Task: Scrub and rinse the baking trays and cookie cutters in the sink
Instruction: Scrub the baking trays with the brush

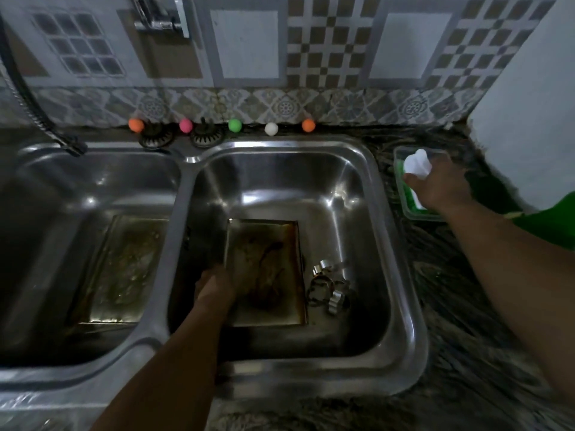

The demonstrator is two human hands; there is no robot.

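A greasy, browned baking tray [267, 262] lies in the right basin of the steel double sink [382, 181]. My left hand [214, 286] grips the tray's left edge. Several metal cookie cutters [329, 287] lie in a heap just right of the tray on the basin floor. A second dirty baking tray [121, 269] leans in the left basin. My right hand [441, 185] is out over the counter at the right, closed on a white bottle [417, 164] that sits over a clear container [420, 213] with something green inside.
Two drain strainers [182, 136] and a row of small coloured balls [235, 125] line the sink's back ledge. A tap [161, 17] is mounted on the tiled wall, and a hose [34, 104] hangs at the left. Dark patterned counter [466, 306] surrounds the sink.
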